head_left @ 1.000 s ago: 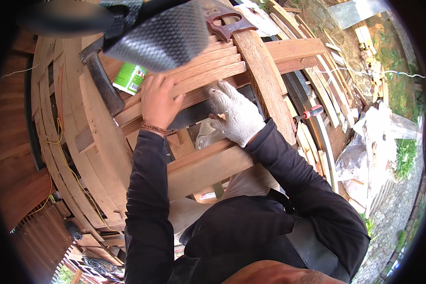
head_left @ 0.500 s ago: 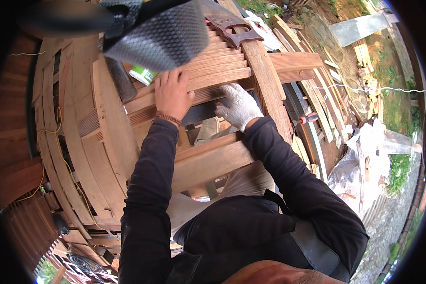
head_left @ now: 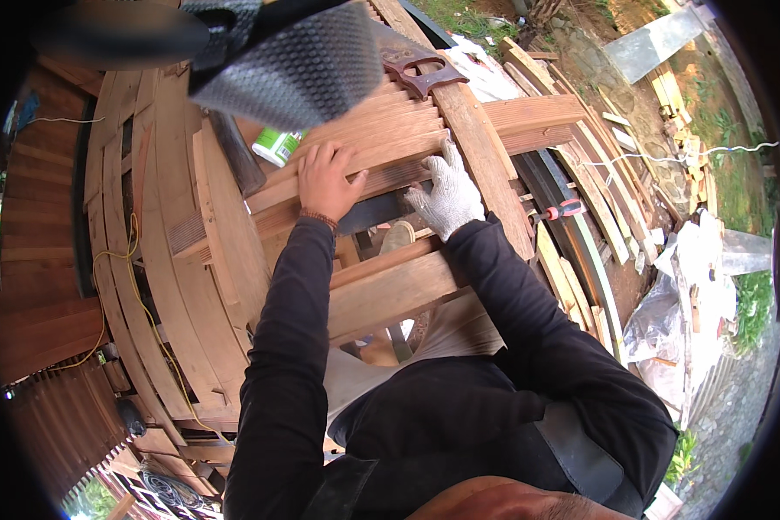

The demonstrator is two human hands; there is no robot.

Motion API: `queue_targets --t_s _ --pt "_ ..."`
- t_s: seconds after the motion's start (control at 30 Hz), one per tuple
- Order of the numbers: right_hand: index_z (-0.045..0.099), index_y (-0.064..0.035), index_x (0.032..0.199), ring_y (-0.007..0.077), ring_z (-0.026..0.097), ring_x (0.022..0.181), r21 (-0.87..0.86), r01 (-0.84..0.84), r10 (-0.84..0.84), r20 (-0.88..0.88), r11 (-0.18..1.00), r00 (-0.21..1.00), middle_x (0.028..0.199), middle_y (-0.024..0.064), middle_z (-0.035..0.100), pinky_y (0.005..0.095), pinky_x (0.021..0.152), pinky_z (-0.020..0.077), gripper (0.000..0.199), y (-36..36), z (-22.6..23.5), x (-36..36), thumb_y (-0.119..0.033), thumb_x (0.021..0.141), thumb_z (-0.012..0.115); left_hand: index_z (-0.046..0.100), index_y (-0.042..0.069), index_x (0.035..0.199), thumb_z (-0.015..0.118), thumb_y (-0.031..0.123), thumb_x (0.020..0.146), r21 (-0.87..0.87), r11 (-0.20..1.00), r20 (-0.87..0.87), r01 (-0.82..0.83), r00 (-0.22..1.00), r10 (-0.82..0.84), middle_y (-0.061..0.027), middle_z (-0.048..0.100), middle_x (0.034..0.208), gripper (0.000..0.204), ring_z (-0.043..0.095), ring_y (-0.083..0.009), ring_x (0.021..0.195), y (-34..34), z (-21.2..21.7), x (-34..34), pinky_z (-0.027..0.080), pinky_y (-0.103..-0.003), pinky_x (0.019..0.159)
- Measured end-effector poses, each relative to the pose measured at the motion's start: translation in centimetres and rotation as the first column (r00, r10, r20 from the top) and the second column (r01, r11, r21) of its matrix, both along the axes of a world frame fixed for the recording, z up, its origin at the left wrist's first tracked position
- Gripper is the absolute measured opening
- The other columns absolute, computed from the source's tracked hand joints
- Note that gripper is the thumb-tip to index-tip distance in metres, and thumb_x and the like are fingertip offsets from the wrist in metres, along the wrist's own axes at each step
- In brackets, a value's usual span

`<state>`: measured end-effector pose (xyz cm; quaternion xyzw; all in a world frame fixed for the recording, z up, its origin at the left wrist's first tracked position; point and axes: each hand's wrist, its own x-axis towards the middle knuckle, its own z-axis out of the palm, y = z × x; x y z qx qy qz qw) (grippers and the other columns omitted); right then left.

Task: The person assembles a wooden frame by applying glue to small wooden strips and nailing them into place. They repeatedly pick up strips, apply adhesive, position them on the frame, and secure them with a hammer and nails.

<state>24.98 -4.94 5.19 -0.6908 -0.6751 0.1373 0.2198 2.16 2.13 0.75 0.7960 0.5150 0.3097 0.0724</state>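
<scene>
My bare left hand (head_left: 328,180) lies with its fingers spread on the front slat of a row of narrow wooden slats (head_left: 397,114). A beaded bracelet circles that wrist. My right hand (head_left: 451,198) wears a white knit glove. Its forefinger stretches to the right end of the front slat, beside a wide plank (head_left: 472,117), and its thumb stands apart. Neither hand closes round anything that I can see. A handsaw with a brown wooden handle (head_left: 420,74) rests across the far end of that plank. Beyond my left hand lies a green and white bottle (head_left: 276,146).
Closer to me runs a thick wooden beam (head_left: 394,299). A red and black screwdriver (head_left: 562,211) lies to the right, near stacked timber (head_left: 611,217) and plastic sheeting (head_left: 659,325). A yellow cord (head_left: 147,321) crosses the boards on the left. Dark textured material (head_left: 299,74) blocks the upper view.
The view has shifted a little. My right hand has opened out, its forefinger now extended up to the slat's end. My left hand stays on the slats.
</scene>
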Motion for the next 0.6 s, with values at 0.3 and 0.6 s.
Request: queue_targets --t_s 0.3,0.6 --pt "0.055 0.0046 0.135 0.0461 0.049 0.146 -0.112 0.047 -0.059 -0.108 0.993 0.992 0.173 0.0336 0.018 0.0446 0.118 0.0458 0.065 2.3 -1.6 0.6 -0.029 0.086 0.082 0.076 0.015 0.111 0.089 0.025 0.076 0.002 1.000 0.031 -0.005 1.000 0.004 -0.0041 0.064 0.109 0.039 0.060 -0.0298 0.112 0.0 0.1 0.4 0.047 -0.046 0.099" --pt "0.056 0.0079 0.140 0.0431 0.044 0.152 -0.105 0.126 -0.147 -0.226 0.986 0.963 0.170 0.0339 0.031 0.0403 0.122 0.0407 0.074 1.7 -1.4 0.3 -0.025 0.081 0.087 0.075 0.016 0.112 0.089 0.024 0.074 0.025 1.000 0.036 -0.003 0.999 0.002 -0.0043 0.064 0.110 0.041 0.060 -0.0303 0.112 0.2 -0.4 0.2 0.047 -0.047 0.099"
